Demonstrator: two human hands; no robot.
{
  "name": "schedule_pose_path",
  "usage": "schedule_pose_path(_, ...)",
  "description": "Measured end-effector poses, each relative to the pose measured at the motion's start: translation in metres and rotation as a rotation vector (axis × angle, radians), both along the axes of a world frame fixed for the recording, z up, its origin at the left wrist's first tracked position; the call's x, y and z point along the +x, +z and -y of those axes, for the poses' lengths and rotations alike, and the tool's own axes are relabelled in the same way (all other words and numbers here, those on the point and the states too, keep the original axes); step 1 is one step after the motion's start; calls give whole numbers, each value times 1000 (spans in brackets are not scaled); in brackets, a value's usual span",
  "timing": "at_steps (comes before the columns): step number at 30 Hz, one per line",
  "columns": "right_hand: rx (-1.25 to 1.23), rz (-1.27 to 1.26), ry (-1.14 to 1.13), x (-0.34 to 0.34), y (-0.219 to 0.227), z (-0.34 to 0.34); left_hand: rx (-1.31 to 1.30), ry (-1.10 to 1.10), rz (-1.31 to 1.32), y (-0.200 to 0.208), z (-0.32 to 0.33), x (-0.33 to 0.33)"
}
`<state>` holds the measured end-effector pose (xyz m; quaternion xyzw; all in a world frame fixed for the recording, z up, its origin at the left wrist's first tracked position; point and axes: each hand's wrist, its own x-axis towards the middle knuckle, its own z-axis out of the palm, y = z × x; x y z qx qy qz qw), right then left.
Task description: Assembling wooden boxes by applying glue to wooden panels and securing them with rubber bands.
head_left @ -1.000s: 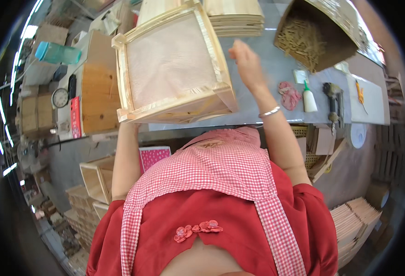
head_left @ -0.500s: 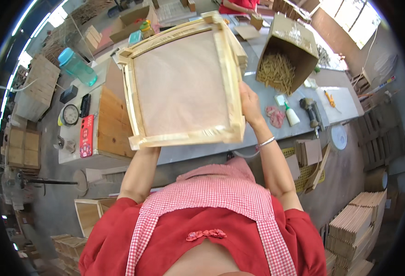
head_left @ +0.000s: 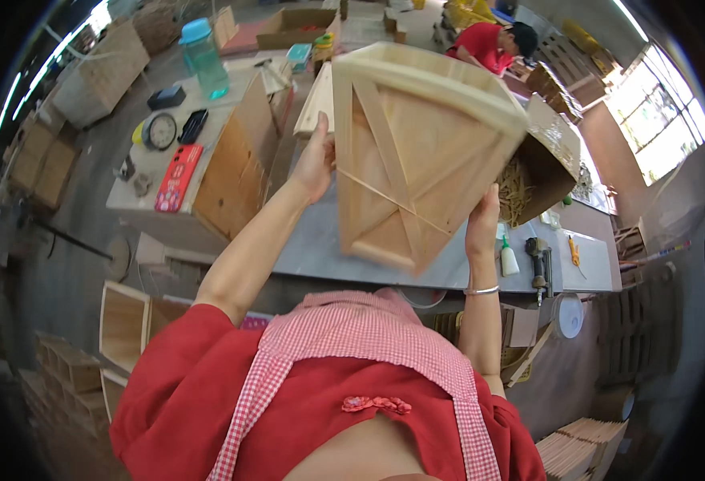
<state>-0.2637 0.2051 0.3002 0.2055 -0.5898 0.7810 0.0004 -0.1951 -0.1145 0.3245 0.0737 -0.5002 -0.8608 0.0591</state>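
Observation:
A pale wooden box (head_left: 416, 160) is held up over the grey table, tilted, with a crossed-slat side and a thick rim showing. At its left edge is my left hand (head_left: 316, 164), thumb pointing up and fingers partly hidden against the wood. My right hand (head_left: 483, 224) grips the lower right side, its fingers mostly hidden. A pale board (head_left: 315, 104) lies behind the left hand. Right of the box, a cardboard carton (head_left: 557, 152) lies on its side with thin wooden pieces (head_left: 515, 192) in it.
On the table's right are a glue bottle (head_left: 509, 258), an air nailer (head_left: 538, 264) and a yellow-handled tool (head_left: 574, 252). A side bench at left holds a teal water bottle (head_left: 206, 64), a clock (head_left: 160, 131) and a red packet (head_left: 179, 178). A co-worker (head_left: 489, 46) in red works beyond.
The box has turned from its flat panel face to its crossed-slat side and moved right. My left hand has come out from beneath it to its left edge. The view has shifted.

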Motion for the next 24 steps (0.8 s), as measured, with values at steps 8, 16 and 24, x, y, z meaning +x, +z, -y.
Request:
schedule_pose_path(8,-230,150,10,-4,-54,-31,45,175,-96,-36,-50,36)
schedule_pose_path(16,-68,194,65,-17,-124,-44,83,291,103,-83,-70,56)
schedule_pose_path(24,373,-416,-643,-17,45,-53,-81,340,143,-27,-36,46)
